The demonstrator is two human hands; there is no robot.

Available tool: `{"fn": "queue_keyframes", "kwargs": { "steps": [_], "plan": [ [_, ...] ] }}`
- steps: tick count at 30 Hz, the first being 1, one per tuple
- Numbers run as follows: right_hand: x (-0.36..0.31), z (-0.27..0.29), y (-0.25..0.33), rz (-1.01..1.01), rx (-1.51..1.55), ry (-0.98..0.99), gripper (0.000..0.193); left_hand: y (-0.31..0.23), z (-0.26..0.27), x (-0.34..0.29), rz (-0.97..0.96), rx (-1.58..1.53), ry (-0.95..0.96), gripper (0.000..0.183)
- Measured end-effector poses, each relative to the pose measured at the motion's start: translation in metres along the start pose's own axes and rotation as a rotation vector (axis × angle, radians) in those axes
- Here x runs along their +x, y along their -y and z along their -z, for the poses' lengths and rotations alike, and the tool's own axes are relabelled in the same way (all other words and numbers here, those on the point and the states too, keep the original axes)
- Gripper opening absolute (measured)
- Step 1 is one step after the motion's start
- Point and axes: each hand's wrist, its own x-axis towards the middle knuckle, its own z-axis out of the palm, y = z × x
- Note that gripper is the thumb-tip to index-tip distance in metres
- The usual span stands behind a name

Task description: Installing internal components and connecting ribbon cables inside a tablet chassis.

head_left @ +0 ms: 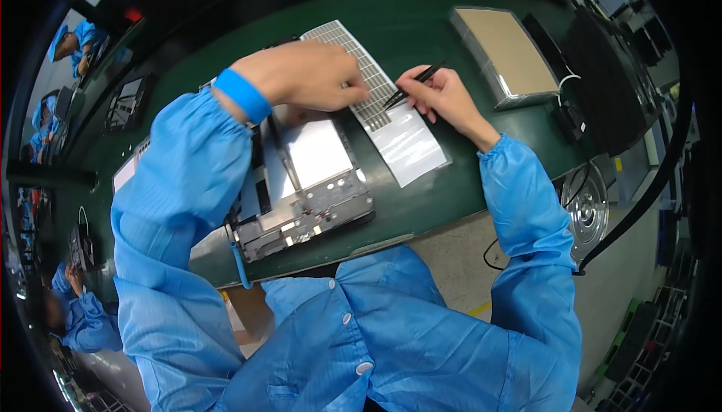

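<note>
My right hand [445, 100] grips black tweezers [427, 74], their tips down on a sheet of small grey labels [342, 37] laid out in a grid. The lower part of that sheet is a plain white backing [408, 147]. My left hand [304, 74], a blue band round its wrist, reaches over the sheet's left edge. Its fingers are curled together close to the tweezer tips, and what they pinch, if anything, is hidden. Below the left hand lies an opened electronic device [323, 149] with a bright silvery panel and dark circuit boards, partly covered by my forearm.
A flat tan-topped box in clear wrap [505, 55] stands at the right on the green table [421, 28]. Beside it is a small black device with a white cable [569, 120]. A round metal stool [588, 205] is at the lower right. Other people in blue [79, 310] sit at the left.
</note>
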Motion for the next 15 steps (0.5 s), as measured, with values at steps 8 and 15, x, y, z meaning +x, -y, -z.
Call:
{"fn": "queue_keyframes", "kwargs": {
  "steps": [8, 15],
  "plan": [
    [-0.010, 0.005, 0.003, 0.043, -0.012, 0.020, 0.023, -0.014, -0.009, 0.038, 0.025, 0.063, 0.268, 0.042],
    [-0.007, 0.004, 0.007, -0.008, -0.063, 0.018, 0.024, -0.012, -0.012, 0.038, 0.012, 0.052, 0.214, 0.040]
  ]
}}
